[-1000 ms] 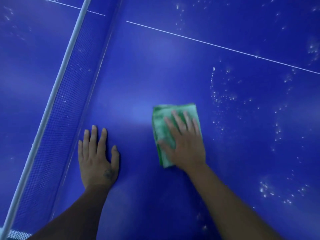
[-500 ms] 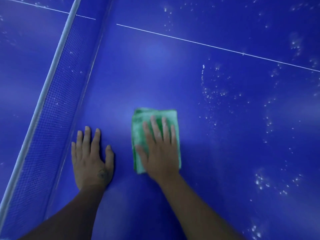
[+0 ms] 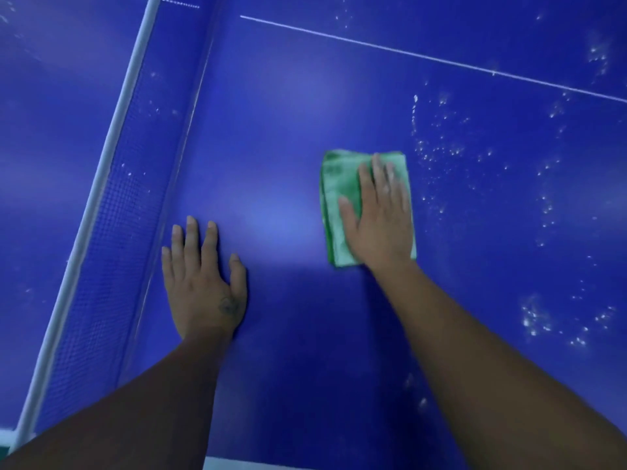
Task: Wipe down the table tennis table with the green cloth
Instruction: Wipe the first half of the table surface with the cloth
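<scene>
Right hand (image 3: pixel 380 218) flat on green cloth (image 3: pixel 336 198) (folded); left hand (image 3: pixel 203 283) on table (image 3: pixel 271 113).

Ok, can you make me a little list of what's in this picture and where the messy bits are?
table: blue table tennis table, white line across its far part
cloth: folded green cloth, flat on the table
right hand: flat on the cloth, fingers straight
left hand: flat on bare table, near the net
net: left of both hands
messy bits: white specks, mostly right of the cloth
</scene>
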A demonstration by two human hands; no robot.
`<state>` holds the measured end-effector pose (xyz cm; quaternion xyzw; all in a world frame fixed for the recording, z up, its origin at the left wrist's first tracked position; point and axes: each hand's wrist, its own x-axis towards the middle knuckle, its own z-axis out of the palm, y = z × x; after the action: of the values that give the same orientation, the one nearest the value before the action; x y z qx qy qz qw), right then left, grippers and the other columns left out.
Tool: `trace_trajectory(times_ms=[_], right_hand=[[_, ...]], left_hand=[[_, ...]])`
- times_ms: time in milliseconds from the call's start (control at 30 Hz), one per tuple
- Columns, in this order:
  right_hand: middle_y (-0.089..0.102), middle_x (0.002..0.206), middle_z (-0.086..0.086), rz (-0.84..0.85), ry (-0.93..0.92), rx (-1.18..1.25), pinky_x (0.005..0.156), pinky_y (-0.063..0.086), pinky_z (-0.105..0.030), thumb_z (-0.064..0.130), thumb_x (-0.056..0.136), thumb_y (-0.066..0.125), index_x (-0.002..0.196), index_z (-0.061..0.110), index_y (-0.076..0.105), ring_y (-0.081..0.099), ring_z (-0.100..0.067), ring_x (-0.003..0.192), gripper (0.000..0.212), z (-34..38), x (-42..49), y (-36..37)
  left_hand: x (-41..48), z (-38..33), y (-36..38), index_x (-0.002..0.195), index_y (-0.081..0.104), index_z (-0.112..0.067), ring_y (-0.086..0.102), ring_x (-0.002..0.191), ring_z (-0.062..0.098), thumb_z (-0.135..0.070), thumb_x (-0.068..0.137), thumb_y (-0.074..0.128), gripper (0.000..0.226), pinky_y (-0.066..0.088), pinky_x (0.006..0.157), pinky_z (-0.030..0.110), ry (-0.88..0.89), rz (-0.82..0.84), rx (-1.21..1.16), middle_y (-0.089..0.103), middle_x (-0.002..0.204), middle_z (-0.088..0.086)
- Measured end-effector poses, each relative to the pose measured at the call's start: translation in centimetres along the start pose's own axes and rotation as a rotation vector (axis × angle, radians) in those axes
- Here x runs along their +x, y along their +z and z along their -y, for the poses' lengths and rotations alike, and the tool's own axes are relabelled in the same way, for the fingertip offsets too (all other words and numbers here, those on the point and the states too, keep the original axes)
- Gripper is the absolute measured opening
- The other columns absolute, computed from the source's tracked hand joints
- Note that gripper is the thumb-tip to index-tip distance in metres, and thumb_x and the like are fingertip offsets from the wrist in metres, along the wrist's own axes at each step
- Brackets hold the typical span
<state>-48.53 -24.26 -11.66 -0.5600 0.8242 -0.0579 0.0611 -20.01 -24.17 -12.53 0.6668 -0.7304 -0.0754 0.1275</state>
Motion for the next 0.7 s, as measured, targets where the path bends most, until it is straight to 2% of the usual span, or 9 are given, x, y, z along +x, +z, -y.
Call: trace_trajectory(times_ms=[67, 167, 333, 467, 533, 700], right_hand=[[0.009, 0.183, -0.008, 0.003, 0.092, -0.009, 0.137, 0.005, -0.047, 0.059, 0.112, 0.022, 0.174, 0.012, 0.018, 0.006, -0.029, 0.169, 0.077, 1.5, 1.1, 0.4], [0.009, 0.182, -0.013, -0.052, 0.194, -0.028, 0.136, 0.005, -0.049, 0.056, 0.112, 0.022, 0.173, 0.009, 0.018, 0.008, -0.034, 0.169, 0.077, 6.0, -1.3, 0.9], [0.025, 0.178, -0.013, -0.123, 0.043, 0.061, 0.134, 0.019, -0.051, 0.052, 0.115, 0.038, 0.169, 0.006, 0.033, 0.020, -0.033, 0.167, 0.071, 10.8, -12.4, 2.1], [0.030, 0.177, -0.010, -0.126, -0.046, 0.048, 0.131, 0.031, -0.052, 0.050, 0.113, 0.050, 0.167, 0.009, 0.039, 0.025, -0.031, 0.165, 0.069, 7.1, -21.8, 1.8], [0.030, 0.177, -0.010, -0.107, -0.049, 0.013, 0.130, 0.031, -0.053, 0.049, 0.112, 0.051, 0.167, 0.009, 0.038, 0.024, -0.031, 0.166, 0.069, 4.2, -24.2, 1.7], [0.022, 0.180, -0.007, -0.038, 0.068, -0.034, 0.135, 0.020, -0.051, 0.054, 0.112, 0.040, 0.171, 0.014, 0.029, 0.018, -0.030, 0.168, 0.073, 1.1, -20.5, 1.3]], left_hand=[[-0.2, 0.0, 0.1, 0.167, 0.040, -0.016, 0.014, 0.168, 0.028, -0.044, 0.110, 0.042, 0.064, 0.008, 0.137, 0.050, 0.009, -0.004, -0.003, 0.025, 0.179, 0.007], [-0.5, 0.0, -0.3, 0.166, 0.044, -0.015, 0.018, 0.167, 0.029, -0.040, 0.111, 0.044, 0.060, 0.010, 0.136, 0.051, 0.017, -0.034, -0.036, 0.028, 0.178, 0.009], [-0.2, -0.2, -1.0, 0.160, 0.051, -0.008, 0.024, 0.165, 0.034, -0.032, 0.112, 0.051, 0.054, 0.012, 0.136, 0.051, 0.024, -0.027, -0.100, 0.036, 0.174, 0.015], [-2.7, 1.6, -2.0, 0.162, 0.047, -0.004, 0.025, 0.164, 0.037, -0.031, 0.113, 0.039, 0.056, 0.016, 0.135, 0.053, 0.139, 0.066, -0.092, 0.034, 0.174, 0.017], [-5.8, 3.4, -2.2, 0.164, 0.044, -0.004, 0.023, 0.165, 0.038, -0.030, 0.115, 0.034, 0.055, 0.017, 0.135, 0.054, 0.197, 0.050, -0.037, 0.031, 0.175, 0.018], [-8.4, 4.5, -1.5, 0.164, 0.043, -0.008, 0.018, 0.167, 0.033, -0.028, 0.115, 0.033, 0.054, 0.013, 0.136, 0.050, 0.176, 0.016, -0.033, 0.029, 0.177, 0.014]])
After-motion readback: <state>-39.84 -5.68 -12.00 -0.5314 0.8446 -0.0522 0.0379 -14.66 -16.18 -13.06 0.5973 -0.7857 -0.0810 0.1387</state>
